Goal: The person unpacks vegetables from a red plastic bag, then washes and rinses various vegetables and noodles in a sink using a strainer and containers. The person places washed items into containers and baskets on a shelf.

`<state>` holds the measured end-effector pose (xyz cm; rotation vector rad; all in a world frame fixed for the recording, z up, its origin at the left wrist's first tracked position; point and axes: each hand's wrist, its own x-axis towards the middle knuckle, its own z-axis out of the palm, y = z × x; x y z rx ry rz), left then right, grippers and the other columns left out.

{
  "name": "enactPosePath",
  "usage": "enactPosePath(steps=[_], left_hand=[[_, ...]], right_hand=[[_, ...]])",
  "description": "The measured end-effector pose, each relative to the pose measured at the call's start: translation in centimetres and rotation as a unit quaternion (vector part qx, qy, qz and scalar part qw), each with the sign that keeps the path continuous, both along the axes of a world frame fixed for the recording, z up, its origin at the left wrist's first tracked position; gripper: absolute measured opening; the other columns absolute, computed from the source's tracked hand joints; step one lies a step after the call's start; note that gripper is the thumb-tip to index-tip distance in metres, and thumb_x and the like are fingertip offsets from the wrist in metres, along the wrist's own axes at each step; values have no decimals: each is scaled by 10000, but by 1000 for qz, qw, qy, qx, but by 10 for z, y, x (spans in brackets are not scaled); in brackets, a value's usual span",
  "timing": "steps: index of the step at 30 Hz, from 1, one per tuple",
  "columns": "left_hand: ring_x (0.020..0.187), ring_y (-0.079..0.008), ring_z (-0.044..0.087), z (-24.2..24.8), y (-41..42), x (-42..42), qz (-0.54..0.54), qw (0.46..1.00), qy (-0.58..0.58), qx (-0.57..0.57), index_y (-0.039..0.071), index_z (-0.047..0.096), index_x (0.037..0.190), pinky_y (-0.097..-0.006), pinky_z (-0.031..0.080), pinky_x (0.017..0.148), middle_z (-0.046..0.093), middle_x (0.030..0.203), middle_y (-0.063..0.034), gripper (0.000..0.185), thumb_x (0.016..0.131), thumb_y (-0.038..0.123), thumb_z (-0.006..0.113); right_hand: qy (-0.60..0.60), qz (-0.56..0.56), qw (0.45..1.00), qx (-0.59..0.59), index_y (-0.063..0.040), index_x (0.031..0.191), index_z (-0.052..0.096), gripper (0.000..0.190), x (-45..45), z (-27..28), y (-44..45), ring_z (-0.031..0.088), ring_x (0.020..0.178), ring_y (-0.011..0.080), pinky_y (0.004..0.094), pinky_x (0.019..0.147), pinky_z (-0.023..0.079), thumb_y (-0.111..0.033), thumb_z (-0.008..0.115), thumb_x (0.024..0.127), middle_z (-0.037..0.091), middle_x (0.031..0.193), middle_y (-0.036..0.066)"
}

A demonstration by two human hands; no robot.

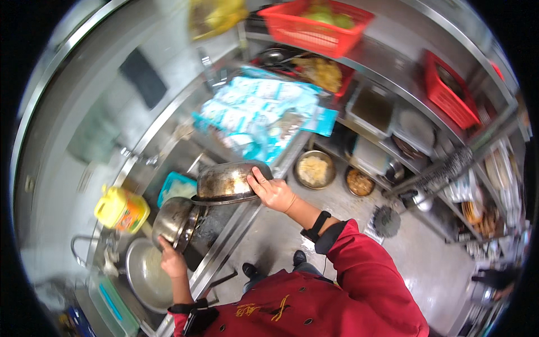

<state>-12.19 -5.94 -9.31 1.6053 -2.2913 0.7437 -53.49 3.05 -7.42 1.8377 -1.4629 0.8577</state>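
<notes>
My right hand (273,193) grips the rim of a worn metal bowl (229,182), which is tilted with its outer bottom upward, over the edge of a steel sink. In my left hand (172,259) are metal bowls (179,221), tilted on their side, apparently one within another. The bowls of both hands meet or overlap at the middle; whether they touch I cannot tell. Below them is the sink basin, partly hidden. A large steel basin (147,274) lies beside my left hand. Behind the bowls is a turquoise plastic basket (174,185) with pale contents.
A yellow jug (122,209) stands by the sink's back edge. Packets in blue-and-white wrapping (261,101) fill the counter ahead. Bowls of food (315,169) sit on the floor at right, near shelves with red baskets (318,31) and lidded containers (370,109).
</notes>
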Motion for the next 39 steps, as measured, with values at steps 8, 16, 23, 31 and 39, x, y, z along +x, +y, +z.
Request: enactPosePath(steps=[8,16,23,31,39], left_hand=[[755,-420,609,49,31,-146,-84,950,286,88,-44,454,1282,-455,475,673,628,925,-285,583,712,24,552],[631,-238,613,-12,62,-365,-171,702,468,509,-100,569,943,-343,498,552,627,779,-145,228,748,16,548],[635,-362,646,-77,156,-548,-32,484,352,801,-140,502,1004,-469,560,465,592,875,-241,291,745,-7,510],[658,-390,651,-137,250,-736,-124,569,131,803,-145,542,957,-493,558,485,607,860,-267,257,767,26,520],[560,-335,658,-201,346,-891,-265,668,-54,693,-98,625,867,-382,541,421,657,787,-228,277,809,171,597]], right_hand=[[-303,-347,887,35,-45,1274,476,658,-117,-69,242,652,693,328,396,603,540,-35,617,631,569,1187,233],[-568,-720,388,94,32,913,641,303,-94,-197,480,629,787,420,476,731,504,-152,583,680,639,814,262],[-605,-793,-18,-70,68,853,666,296,38,-229,598,668,805,352,439,701,515,-189,607,718,662,790,233],[-598,-571,-115,-551,89,929,580,272,65,-154,516,574,655,243,396,488,465,-44,504,705,589,879,148],[-583,-559,-221,-547,43,816,540,109,60,-237,515,558,580,235,382,448,441,-22,548,730,556,742,110]])
